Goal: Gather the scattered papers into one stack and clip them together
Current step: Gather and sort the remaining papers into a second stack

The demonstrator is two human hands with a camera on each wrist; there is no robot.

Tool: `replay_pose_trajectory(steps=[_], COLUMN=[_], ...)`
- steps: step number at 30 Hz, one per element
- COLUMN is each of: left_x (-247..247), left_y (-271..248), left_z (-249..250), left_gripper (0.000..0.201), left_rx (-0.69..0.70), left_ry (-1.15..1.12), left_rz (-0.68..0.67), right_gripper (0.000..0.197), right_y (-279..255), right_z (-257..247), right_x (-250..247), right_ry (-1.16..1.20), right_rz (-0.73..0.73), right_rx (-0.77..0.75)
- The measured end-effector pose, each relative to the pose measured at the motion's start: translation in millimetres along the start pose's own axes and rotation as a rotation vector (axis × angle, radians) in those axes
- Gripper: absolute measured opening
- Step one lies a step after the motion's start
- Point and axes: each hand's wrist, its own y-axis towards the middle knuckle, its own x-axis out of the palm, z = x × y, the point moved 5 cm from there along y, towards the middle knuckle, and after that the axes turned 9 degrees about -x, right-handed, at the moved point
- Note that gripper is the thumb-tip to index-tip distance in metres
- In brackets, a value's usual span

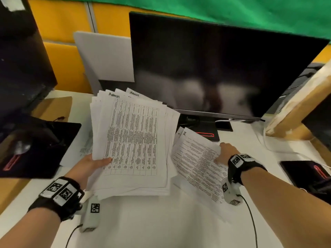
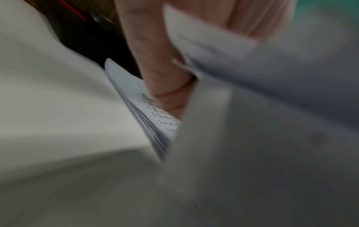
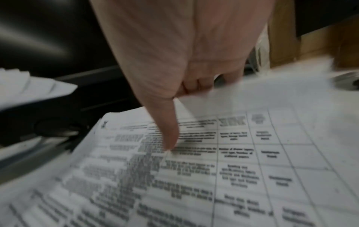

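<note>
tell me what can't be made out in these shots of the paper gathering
- Printed text on the big stack: head view, too small and blurred to read.
- Left hand fingers: head view, hidden under the stack; left wrist view is motion-blurred.
- Right hand fingers: hidden under the right-hand papers; only the thumb shows on top.
- Any clip: none visible in any view.

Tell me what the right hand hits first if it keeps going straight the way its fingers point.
The right hand grips the smaller sheaf of printed white papers and points up-left. Going straight on, it would probably first meet the black monitor base with the red stripe; depth is unclear.
</note>
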Motion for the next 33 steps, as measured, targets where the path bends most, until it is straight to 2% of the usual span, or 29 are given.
replay_pose_trajectory(steps=[2,3,6,8,10,13,14,22,25,27,30,33], left_x=[-3.4,-4.4,-7.9,-9.3,-9.5,-5.9,-4.4,18.6,36.6,48.1,65.4,79.3], left_y=[-2.6,-4.3,-6.2,-3.8,-1.7,1.5,3.6,21.2,15.8,12.9,5.7,-3.8], left_z=[-2.7,-4.1,-12.5,-18.9,-22.9,-24.9,-25.4,-30.6,-27.7,-25.8,-23.5,-21.4], left_gripper=[0.071,0.070,0.071,0.057,0.041,0.052,0.055,0.063,0.043,0.035,0.027,0.026], left_rx=[0.014,0.009,-0.010,-0.025,-0.043,-0.049,-0.049,-0.066,-0.056,-0.039,-0.009,0.008], left_ry=[0.004,0.003,0.019,0.017,0.014,0.030,0.032,0.069,0.093,0.103,0.091,0.088], left_rz=[-0.015,-0.015,-0.004,0.001,0.018,0.033,0.033,-0.016,-0.011,-0.006,-0.038,-0.060], right_gripper=[0.091,0.099,0.103,0.099,0.084,0.038,0.030,0.008,0.005,0.015,0.031,0.023], right_y=[5.0,6.1,8.1,3.8,-2.4,-16.4,-22.9,-123.2,-156.4,-160.6,-137.7,-107.0], right_z=[-5.2,-6.8,-1.7,2.4,3.3,-4.5,-7.6,-40.3,-38.9,-33.3,-23.1,-25.8], right_x=[17.2,23.7,28.5,27.4,24.9,9.4,-0.4,-139.8,-175.7,-179.8,-143.4,-77.8], right_ry=[0.044,0.050,0.028,0.099,0.123,0.069,0.070,-0.079,0.122,0.373,0.709,0.963], right_rz=[-0.039,-0.055,-0.086,-0.142,-0.148,-0.020,0.040,0.561,0.734,0.775,0.646,0.418], right_rx=[0.012,0.016,0.056,0.072,0.057,0.001,-0.004,-0.107,-0.160,-0.198,-0.164,-0.118])
